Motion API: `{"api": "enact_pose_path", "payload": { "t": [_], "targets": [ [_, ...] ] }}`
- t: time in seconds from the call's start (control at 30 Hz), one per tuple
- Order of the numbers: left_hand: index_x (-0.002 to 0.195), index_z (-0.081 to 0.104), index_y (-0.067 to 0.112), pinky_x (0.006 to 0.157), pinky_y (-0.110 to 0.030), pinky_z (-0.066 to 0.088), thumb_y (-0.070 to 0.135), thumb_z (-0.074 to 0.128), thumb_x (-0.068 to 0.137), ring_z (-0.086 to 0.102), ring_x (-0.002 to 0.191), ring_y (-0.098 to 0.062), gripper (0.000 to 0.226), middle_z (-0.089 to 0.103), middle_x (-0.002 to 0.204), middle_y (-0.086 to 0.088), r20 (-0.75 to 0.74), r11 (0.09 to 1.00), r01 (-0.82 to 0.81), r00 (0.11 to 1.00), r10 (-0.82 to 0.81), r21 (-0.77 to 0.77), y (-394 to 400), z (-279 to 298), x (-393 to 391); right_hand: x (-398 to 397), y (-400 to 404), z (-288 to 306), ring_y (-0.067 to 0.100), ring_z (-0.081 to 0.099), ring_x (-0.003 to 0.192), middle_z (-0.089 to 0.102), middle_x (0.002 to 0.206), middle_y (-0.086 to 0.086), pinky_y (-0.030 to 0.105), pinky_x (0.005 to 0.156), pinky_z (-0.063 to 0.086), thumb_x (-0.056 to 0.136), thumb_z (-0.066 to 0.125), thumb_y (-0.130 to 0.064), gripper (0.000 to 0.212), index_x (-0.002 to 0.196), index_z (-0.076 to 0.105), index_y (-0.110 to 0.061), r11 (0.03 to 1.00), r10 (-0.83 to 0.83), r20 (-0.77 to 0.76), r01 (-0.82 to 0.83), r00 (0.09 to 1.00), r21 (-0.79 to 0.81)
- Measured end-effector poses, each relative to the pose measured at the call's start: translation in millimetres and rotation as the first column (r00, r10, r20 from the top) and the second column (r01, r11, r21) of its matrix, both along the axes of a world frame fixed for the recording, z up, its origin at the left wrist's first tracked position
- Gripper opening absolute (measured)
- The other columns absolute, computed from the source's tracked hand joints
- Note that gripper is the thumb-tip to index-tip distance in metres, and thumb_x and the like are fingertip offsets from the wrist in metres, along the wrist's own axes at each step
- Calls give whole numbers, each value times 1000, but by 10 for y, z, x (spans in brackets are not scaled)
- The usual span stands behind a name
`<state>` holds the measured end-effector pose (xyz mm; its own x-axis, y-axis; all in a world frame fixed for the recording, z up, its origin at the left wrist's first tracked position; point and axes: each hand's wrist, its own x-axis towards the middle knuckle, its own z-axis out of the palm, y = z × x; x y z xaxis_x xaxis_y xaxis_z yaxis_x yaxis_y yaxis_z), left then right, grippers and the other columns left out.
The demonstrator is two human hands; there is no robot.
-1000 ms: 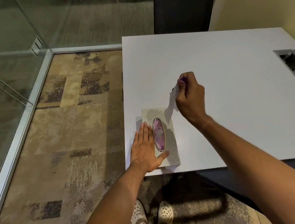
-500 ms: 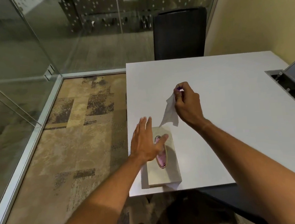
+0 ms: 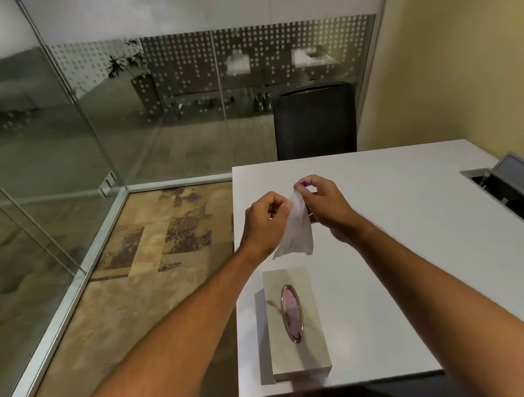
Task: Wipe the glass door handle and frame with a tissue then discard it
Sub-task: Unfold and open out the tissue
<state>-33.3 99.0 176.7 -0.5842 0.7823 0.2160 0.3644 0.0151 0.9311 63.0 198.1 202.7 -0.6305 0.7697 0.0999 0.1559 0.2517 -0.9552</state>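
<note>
Tissue (image 3: 295,230) hangs between both hands, pinched by the left hand (image 3: 264,222) and right hand (image 3: 326,205) above the counter (image 3: 417,248).

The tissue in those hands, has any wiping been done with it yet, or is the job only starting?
Only starting, it seems. Done: one tissue is out of the tissue box on the white table. In hand: the left hand and right hand pinch it between them above the table. Left: wiping the door handle and frame, neither clearly identifiable here among the glass walls, then discarding the tissue.
</note>
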Motion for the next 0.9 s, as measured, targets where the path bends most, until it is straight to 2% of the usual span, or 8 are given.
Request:
{"api": "enact_pose_path", "payload": {
  "t": [0.27, 0.4, 0.53, 0.67, 0.73, 0.77, 0.83, 0.9],
  "targets": [
    [81, 57, 13, 71, -41, 57, 12, 54, 98, 59, 74, -21, 17, 58, 75, -3, -58, 987, -125, 990, 131, 103, -6, 325, -14, 36, -64, 183, 18, 68, 86, 65, 107, -1, 19, 60, 56, 98, 52, -41, 22, 112, 57, -25, 992, 55, -70, -62, 996, -108],
    [86, 57, 12, 71, -45, 62, 17, 56, 98, 69, 82, -29, 13, 65, 86, -14, -77, 980, -175, 980, 182, 94, -40, 409, -37, 66, -119, 175, 13, 67, 85, 66, 100, -8, 11, 56, 52, 87, 68, -43, 30, 112, 57, -30, 998, 65, -72, -63, 995, 24],
    [90, 60, 4, 63, -43, 63, 13, 59, 96, 72, 80, -27, 12, 66, 87, -16, -71, 971, -217, 972, 225, 96, -88, 429, -52, 69, -168, 117, 9, 66, 84, 64, 97, -13, 8, 56, 50, 82, 71, -47, 38, 112, 57, -29, 988, 87, -30, -82, 996, 128],
    [86, 61, 3, 63, -45, 62, 11, 58, 95, 70, 70, -28, 12, 66, 79, -17, -114, 965, -242, 961, 253, 104, -117, 453, -101, 58, -119, 62, 5, 65, 81, 65, 94, -10, 18, 71, 56, 88, 71, -29, 24, 109, 63, -20, 978, 89, 31, -94, 996, 185],
    [79, 59, 12, 63, -38, 60, 11, 56, 94, 67, 69, -28, 16, 65, 74, -13, -161, 961, -253, 949, 269, 113, -127, 460, -141, 73, -78, 37, 5, 66, 82, 67, 93, -9, 16, 72, 55, 90, 68, -18, 15, 105, 66, -20, 978, 127, 56, -134, 990, 157],
    [74, 56, 18, 59, -29, 57, 10, 55, 93, 64, 68, -25, 21, 64, 72, -9, -180, 956, -265, 941, 285, 125, -134, 459, -158, 85, -59, 35, 6, 67, 83, 68, 93, -7, 14, 69, 54, 91, 66, -14, 12, 102, 68, -20, 979, 151, 63, -158, 987, 128],
    [67, 49, 25, 51, -12, 42, 8, 54, 90, 56, 62, -13, 29, 59, 66, 1, -178, 945, -292, 932, 316, 147, -151, 470, -186, 105, -26, 52, 13, 67, 85, 69, 91, 0, 15, 67, 54, 92, 58, -5, 16, 91, 69, -17, 982, 164, 72, -169, 984, 79],
    [67, 50, 22, 54, -19, 44, 8, 53, 89, 53, 62, -10, 27, 61, 68, -1, -117, 942, -311, 938, 326, 129, -147, 456, -227, 104, -3, 89, 21, 66, 86, 67, 87, 6, 21, 70, 56, 92, 48, 1, 27, 79, 67, -13, 989, 147, 45, -147, 988, -15]
  ]
}}
